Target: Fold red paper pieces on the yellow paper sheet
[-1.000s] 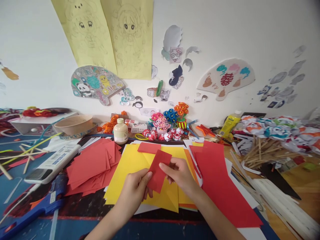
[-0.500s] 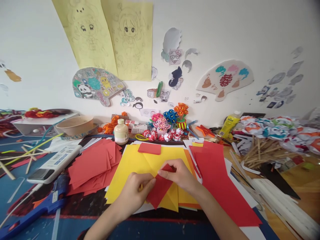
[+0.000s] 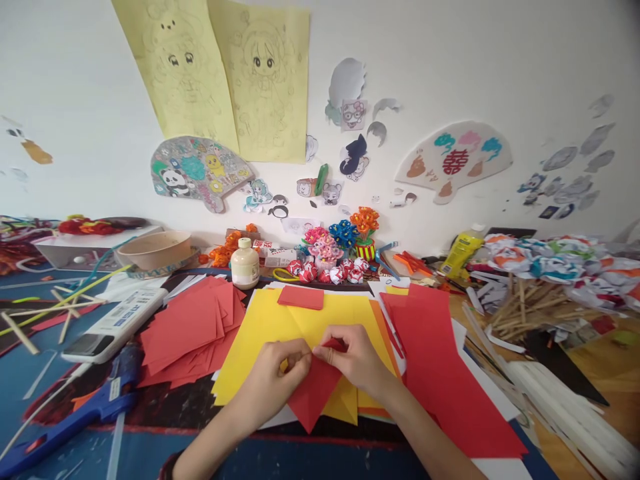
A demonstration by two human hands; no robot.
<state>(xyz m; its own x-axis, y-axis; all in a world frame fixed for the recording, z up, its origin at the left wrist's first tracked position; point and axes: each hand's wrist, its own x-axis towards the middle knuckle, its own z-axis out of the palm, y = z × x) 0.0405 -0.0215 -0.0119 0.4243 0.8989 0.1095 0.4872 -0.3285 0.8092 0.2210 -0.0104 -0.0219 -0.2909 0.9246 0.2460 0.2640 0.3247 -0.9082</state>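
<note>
Both hands pinch one small piece of red paper [image 3: 315,393] over a stack of yellow paper [image 3: 265,320]. My left hand [image 3: 279,373] grips its upper left edge between thumb and finger. My right hand [image 3: 353,357] holds the top right part, fingertips close to the left ones. The paper's lower corner points towards me, and a crease runs down to it. Part of the paper is hidden behind the fingers. Just beyond the hands, a small stack of folded red paper [image 3: 301,297] lies on the yellow sheets.
Left of the stack lies a pile of red squares [image 3: 187,327], with a blue glue gun [image 3: 107,400] and a white power strip [image 3: 117,323] beyond it. A glue bottle [image 3: 245,264] stands behind. Long red sheets [image 3: 435,360] lie at right, near wooden sticks [image 3: 523,303].
The red paper has gone from a narrow folded strip to a wider, partly unfolded shape with its corner lower. My hands have drawn closer together at its top. The view has shifted slightly.
</note>
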